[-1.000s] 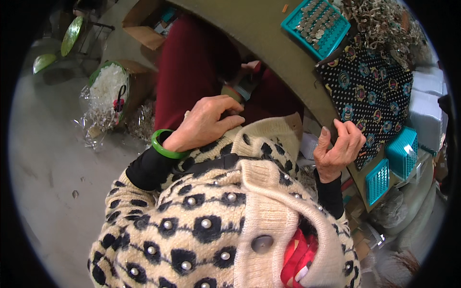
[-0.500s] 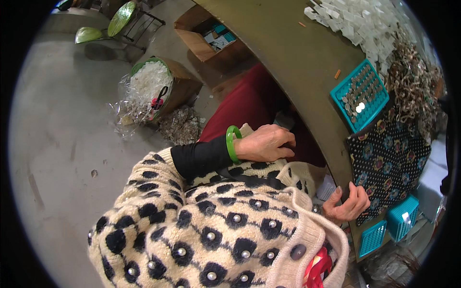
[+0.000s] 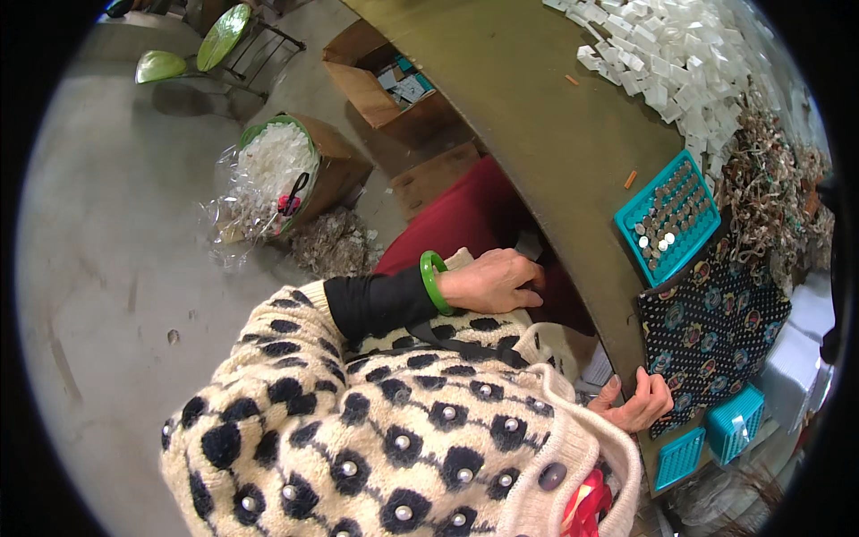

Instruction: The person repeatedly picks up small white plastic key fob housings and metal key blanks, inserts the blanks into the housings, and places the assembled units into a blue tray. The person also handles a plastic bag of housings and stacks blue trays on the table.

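Observation:
Over my lap is my left hand [image 3: 490,279], with a green bangle [image 3: 434,282] at its wrist below a black cuff. Its fingers are curled inward, and whatever they may hold is hidden. At the table's edge my right hand [image 3: 635,403] rests beside a dark patterned cloth [image 3: 702,327], its bent fingers apart and nothing seen in them. A turquoise tray [image 3: 637,217] lies beyond the cloth, with rows of small round metal pieces in its holes. Under my right wrist, a pale boxy item [image 3: 597,369] partly shows.
On the olive table [image 3: 528,116] lie a heap of white plastic pieces [image 3: 671,72] and a tangled brownish pile [image 3: 769,179]. Turquoise trays [image 3: 735,421] stand near my right hand. Left on the floor are a filled bin [image 3: 282,152], a cardboard box [image 3: 367,98] and a green chair [image 3: 224,38].
The view has shifted slightly, so the tray and cloth sit lower in the picture. Both hands keep nearly the same pose and place.

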Action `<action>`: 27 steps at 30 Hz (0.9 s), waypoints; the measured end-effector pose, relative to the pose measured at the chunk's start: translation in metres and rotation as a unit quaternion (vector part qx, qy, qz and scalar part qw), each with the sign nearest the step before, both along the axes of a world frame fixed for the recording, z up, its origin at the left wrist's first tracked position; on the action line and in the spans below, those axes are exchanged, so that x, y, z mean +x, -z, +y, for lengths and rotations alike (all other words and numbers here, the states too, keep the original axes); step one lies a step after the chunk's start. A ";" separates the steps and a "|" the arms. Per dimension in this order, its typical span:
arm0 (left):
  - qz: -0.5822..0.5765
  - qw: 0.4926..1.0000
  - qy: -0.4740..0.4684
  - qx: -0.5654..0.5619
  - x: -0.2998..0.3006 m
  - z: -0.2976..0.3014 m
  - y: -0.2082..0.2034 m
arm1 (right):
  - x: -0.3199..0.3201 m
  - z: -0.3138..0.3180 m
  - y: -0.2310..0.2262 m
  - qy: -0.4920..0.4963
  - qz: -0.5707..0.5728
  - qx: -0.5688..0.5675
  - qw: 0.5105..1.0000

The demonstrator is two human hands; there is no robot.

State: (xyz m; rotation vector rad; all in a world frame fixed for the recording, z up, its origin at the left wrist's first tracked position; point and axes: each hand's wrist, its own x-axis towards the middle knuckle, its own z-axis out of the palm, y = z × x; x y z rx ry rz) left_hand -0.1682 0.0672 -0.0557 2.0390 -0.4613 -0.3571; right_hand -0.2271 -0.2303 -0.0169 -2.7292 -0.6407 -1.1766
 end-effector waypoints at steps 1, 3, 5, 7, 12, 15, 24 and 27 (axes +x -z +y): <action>-0.002 1.000 0.000 -0.005 0.000 0.001 0.000 | 0.000 0.000 -0.001 0.000 -0.002 -0.003 1.000; -0.008 1.000 -0.003 -0.013 0.001 0.002 -0.002 | 0.001 0.000 -0.003 -0.001 -0.003 -0.007 1.000; 0.019 1.000 -0.004 -0.008 0.001 0.004 -0.005 | 0.002 0.001 -0.005 -0.005 0.000 -0.012 1.000; 0.038 0.999 -0.004 -0.007 0.002 0.006 -0.010 | 0.003 0.000 -0.006 -0.003 0.009 -0.020 1.000; 0.044 0.999 -0.010 -0.014 0.000 0.010 -0.016 | 0.003 -0.005 -0.005 0.006 0.018 -0.031 0.999; 0.041 0.999 -0.013 -0.023 0.001 0.011 -0.016 | 0.004 -0.007 -0.006 0.018 0.029 -0.034 0.999; 0.010 0.999 -0.011 -0.047 0.004 0.014 -0.014 | 0.014 0.002 -0.022 0.052 0.099 -0.097 0.989; -0.013 0.999 -0.036 -0.031 0.000 0.003 -0.012 | 0.029 -0.010 -0.016 0.051 0.110 -0.102 0.987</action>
